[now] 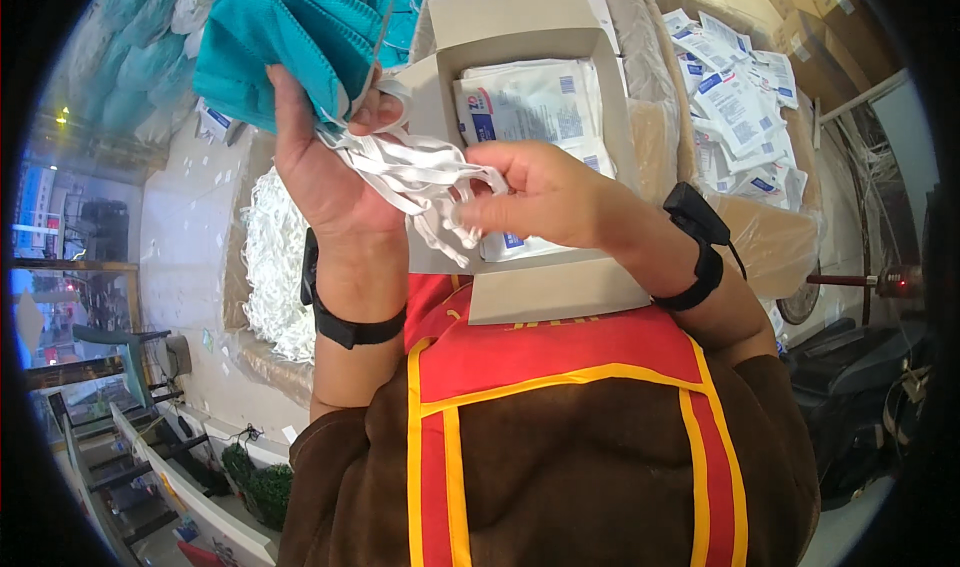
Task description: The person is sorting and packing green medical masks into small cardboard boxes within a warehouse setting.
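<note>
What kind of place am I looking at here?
Probably a small packing workshop for face masks. The left hand holds a stack of teal masks by their white ear loops, an open carton holds sealed white packets, and more packets are heaped to the right.

Background of the head view: a pale floor [185,237] runs down the left of the frame; a green chair [125,352] and metal shelving [130,447] stand at lower left, beside a small green plant [262,487]. Brown cardboard cartons [815,12] occupy the upper right.
</note>
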A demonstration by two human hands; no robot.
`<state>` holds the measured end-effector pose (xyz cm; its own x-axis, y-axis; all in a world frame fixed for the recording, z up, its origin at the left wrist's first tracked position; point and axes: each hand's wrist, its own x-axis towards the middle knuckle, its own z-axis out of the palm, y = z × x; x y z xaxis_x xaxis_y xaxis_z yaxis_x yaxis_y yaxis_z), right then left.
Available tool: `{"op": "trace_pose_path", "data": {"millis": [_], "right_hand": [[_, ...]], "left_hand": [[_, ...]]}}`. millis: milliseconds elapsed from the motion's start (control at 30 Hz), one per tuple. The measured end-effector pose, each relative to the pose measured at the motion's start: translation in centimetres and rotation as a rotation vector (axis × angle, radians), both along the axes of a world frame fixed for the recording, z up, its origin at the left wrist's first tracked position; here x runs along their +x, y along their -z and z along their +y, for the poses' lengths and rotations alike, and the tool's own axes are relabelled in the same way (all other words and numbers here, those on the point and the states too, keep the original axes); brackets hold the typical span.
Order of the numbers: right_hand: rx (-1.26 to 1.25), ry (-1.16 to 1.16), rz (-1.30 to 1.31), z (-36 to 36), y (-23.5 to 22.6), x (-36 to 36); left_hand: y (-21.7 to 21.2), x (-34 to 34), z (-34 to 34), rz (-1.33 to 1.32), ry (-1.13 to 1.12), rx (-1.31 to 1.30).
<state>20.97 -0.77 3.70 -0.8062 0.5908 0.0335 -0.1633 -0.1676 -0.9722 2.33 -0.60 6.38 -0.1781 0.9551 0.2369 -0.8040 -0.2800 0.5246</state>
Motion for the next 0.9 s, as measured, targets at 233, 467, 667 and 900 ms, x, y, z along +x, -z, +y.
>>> {"op": "trace_pose_path", "data": {"millis": [233,467,667,900], "right_hand": [[-0.141,-0.123,-0.044,0.1,0.1,1.6],[-0.145,-0.129,-0.050,0.2,0.0,0.4],[-0.232,-0.129,-0.048,0.1,0.9,-0.4],[-0.275,-0.233,-0.050,0.0,0.9,0.3]], "left_hand": [[-0.3,-1.1,0.1,0.034,0.041,-0.029],[-0.5,0.9,0.3,0.051,0.004,-0.072],[-0.5,1.0,0.5,0.026,-0.023,-0.050],[-0.8,-0.1,0.9,0.059,-0.108,0.002]]}}
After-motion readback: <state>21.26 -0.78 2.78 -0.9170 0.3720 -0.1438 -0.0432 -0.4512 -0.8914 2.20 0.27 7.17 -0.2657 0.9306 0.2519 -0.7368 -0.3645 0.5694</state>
